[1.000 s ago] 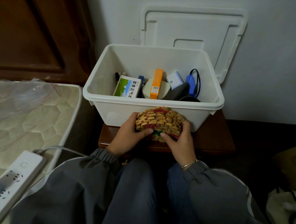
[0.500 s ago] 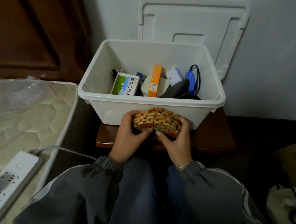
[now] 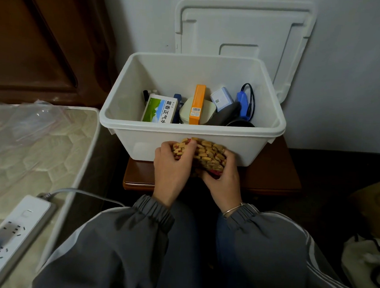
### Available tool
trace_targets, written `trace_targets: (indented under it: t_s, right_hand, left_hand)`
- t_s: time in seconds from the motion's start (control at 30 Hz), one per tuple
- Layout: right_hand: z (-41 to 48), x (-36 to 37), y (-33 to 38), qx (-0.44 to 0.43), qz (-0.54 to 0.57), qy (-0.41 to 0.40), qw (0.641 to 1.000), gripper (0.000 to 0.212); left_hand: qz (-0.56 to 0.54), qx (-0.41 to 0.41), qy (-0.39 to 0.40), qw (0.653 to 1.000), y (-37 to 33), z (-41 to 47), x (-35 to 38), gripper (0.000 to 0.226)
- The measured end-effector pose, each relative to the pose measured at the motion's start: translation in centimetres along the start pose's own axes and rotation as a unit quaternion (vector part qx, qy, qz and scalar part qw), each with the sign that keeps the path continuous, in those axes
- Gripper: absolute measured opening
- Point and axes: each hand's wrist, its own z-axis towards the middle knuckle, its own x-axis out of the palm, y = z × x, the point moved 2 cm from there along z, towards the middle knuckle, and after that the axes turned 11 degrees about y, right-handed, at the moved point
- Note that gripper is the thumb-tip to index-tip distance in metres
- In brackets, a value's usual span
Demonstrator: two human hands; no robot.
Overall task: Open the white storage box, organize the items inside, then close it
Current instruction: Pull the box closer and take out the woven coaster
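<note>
Gripping that beaded mat [image 3: 202, 157], both your left hand [image 3: 171, 174] and right hand [image 3: 224, 179] have fingers curled tight, just near the open white box [image 3: 185, 139].

We count one white storage box [image 3: 142, 109], open, and one lid [image 3: 245, 29] standing beyond it. Two hands: left hand [image 3: 171, 171], right hand [image 3: 224, 179]. One beaded mat [image 3: 203, 154] sits between the fingers [image 3: 185, 147]. Beyond the fingers, inside the box, we log one green-and-white carton [image 3: 159, 109], one orange carton [image 3: 197, 104], one small white-grey carton [image 3: 220, 99], one blue plug with black cable [image 3: 242, 102]. Other box contents are too hidden to count. Left of the fingers: one power strip [image 3: 10, 228].
</note>
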Motion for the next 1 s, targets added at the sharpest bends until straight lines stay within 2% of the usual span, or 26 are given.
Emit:
trace_targets:
  t_s: [0.13,0.27,0.37,0.57,0.7,0.83,0.93,1.0]
  right_hand:
    - [-0.2,0.0,0.3,-0.012,0.013,0.011,1.0,0.075]
    - [-0.4,0.3,0.3,-0.015,0.021,0.011,1.0,0.073]
    - [-0.3,0.3,0.2,-0.015,0.027,0.013,0.999,0.069]
    - [-0.1,0.6,0.2,-0.01,0.026,0.015,0.999,0.06]
    - [0.2,0.2,0.5,-0.019,0.038,-0.003,0.999,0.061]
    - [0.3,-0.7,0.4,-0.039,-0.006,-0.009,0.999,0.063]
    - [0.4,-1.0,0.4,-0.043,-0.024,0.0,0.999,0.066]
    - [0.5,-1.0,0.4,-0.045,-0.03,0.006,0.999,0.068]
  left_hand:
    - [-0.026,-0.002,-0.01,1.0,0.5,0.1,-0.6,0.056]
    - [-0.04,0.0,-0.017,0.999,0.8,0.1,-1.1,0.027]
    - [-0.036,0.005,-0.028,0.999,0.8,0.1,-1.4,0.019]
    - [-0.025,0.01,-0.04,0.999,0.5,-0.3,-1.3,0.031]
    - [-0.077,-0.014,0.015,0.997,0.7,-1.0,-0.8,0.046]
    - [-0.141,-0.047,0.018,0.989,0.2,-1.0,-0.7,0.032]
    - [-0.095,-0.036,0.036,0.994,0.0,-0.6,-0.6,0.035]
    - [-0.124,-0.044,0.025,0.991,0.2,-0.5,-0.5,0.041]
